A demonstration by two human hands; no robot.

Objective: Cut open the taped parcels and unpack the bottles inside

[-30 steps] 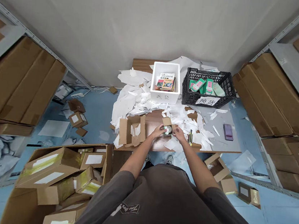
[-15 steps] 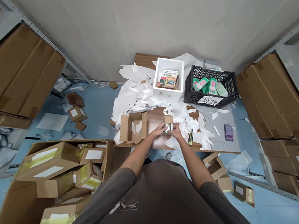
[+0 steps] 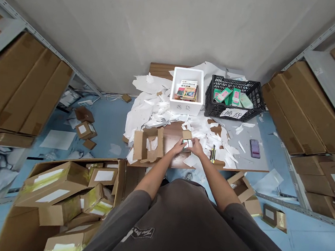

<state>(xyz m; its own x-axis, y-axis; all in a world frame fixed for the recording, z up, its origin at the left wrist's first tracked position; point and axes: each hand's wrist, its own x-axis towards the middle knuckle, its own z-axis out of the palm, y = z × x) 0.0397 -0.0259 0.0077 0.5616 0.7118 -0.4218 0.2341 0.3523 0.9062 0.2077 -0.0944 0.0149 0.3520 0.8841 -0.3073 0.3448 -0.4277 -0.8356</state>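
Note:
A small box (image 3: 187,135) with a raised brown flap and white and green sides is held between my two hands over the table (image 3: 172,135). My left hand (image 3: 178,147) is closed on its left side, and my right hand (image 3: 196,146) grips its right edge. What lies inside the box is too small to make out. Just right of my right hand lies a yellow and black utility knife (image 3: 213,153). On the left, an open cardboard box (image 3: 140,146) with white paper in it stands at the table's front edge.
Behind my hands stand a white bin (image 3: 184,108) of books and a black crate (image 3: 208,102) of green packs. Torn white paper (image 3: 145,108) covers much of the table. A large carton (image 3: 18,221) of parcels is at lower left. Shelves with cartons (image 3: 313,106) flank both sides.
My right fingers have shifted slightly over the top of the small box, and my hands remain on it. The whole view has moved a little.

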